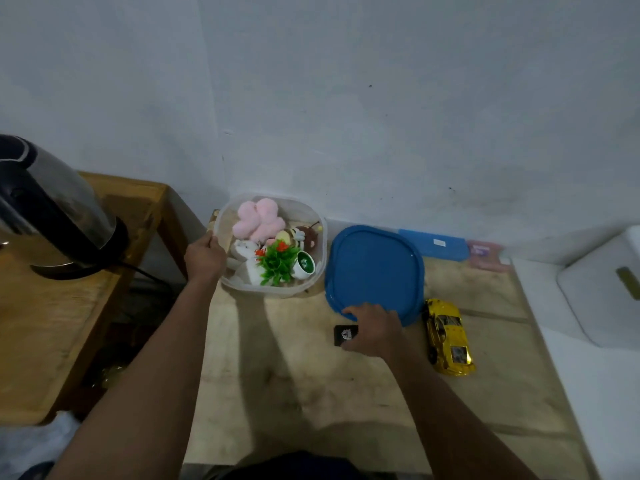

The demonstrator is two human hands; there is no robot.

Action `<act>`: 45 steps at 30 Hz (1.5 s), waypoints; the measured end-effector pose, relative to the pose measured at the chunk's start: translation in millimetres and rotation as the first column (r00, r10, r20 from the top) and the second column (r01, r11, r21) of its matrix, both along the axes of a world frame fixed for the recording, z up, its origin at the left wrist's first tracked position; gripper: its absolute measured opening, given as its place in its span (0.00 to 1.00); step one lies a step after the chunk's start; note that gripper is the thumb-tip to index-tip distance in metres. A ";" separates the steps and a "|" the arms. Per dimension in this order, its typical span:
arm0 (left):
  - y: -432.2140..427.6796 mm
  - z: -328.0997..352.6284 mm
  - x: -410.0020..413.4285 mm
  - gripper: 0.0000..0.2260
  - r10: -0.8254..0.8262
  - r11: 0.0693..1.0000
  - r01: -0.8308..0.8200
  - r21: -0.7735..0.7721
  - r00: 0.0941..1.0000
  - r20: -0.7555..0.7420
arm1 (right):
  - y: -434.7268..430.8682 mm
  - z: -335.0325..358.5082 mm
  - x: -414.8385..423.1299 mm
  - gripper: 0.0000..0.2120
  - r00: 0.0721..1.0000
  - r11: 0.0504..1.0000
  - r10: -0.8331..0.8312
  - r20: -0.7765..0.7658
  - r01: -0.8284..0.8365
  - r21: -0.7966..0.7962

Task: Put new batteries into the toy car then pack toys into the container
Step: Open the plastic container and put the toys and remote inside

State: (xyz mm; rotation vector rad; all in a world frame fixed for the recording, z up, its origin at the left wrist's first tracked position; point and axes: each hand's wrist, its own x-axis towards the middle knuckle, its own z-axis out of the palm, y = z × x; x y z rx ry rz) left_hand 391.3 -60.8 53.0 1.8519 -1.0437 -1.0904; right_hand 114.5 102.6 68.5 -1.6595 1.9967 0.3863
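A clear plastic container [313, 216] stands at the back of the wooden table, holding a pink plush [258, 220], a bee plush [298, 235], a white plush [242, 251], a green artificial plant [277, 261] and a small white cup [304, 265]. My left hand [204, 254] grips its left rim. Its blue lid [375, 271] lies flat to the right. My right hand [372, 329] rests on the lid's near edge, fingers curled over a small black object [344, 336]. The yellow toy car [448, 337] lies right of that hand.
A steel electric kettle [52, 209] with its cord stands on a second wooden table at the left. A blue case [434, 244] and a pink packet [485, 254] lie against the wall. A white box [602, 289] sits at the right.
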 end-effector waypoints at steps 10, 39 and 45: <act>-3.4 1.2 -3.4 0.16 0.029 0.999 -0.028 0.032 0.999 -0.016 | 13.9 -6.5 -1.6 0.17 0.987 0.988 0.128 -0.099 -0.135 -0.072; 2.9 33.1 14.3 0.20 -0.317 0.946 0.317 0.067 0.948 -0.007 | -129.9 59.2 37.4 0.08 0.165 0.626 -0.159 0.973 0.779 -0.030; -1.0 10.7 6.8 0.12 -0.296 0.938 0.339 -0.068 0.890 0.346 | -172.1 40.2 47.7 0.09 0.230 0.662 -0.176 0.957 0.747 -0.058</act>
